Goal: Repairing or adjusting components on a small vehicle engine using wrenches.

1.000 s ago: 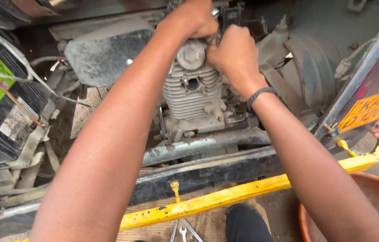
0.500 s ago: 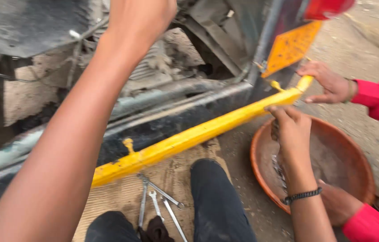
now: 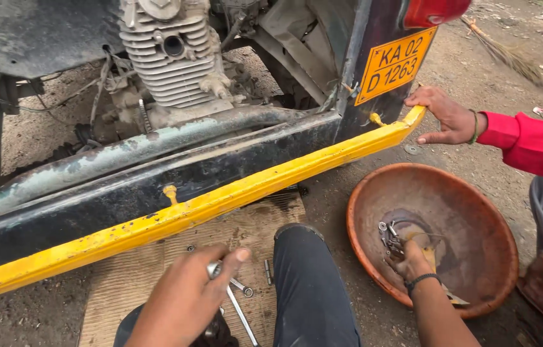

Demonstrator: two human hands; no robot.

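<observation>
Two hands work below a long yellow bumper bar [image 3: 207, 205] that crosses the view, chipped and rust-spotted. Under its right end, on the ground, sits a round rust-brown pan [image 3: 471, 212]; the right hand [image 3: 409, 262] reaches into its hollow, fingers among a small heap of metal parts [image 3: 390, 236], though whether it grips any is hard to tell. The left hand [image 3: 188, 299] is closed around a shiny steel tool [image 3: 215, 268] over a cardboard sheet [image 3: 130, 276] where slim spanners [image 3: 240, 308] lie.
</observation>
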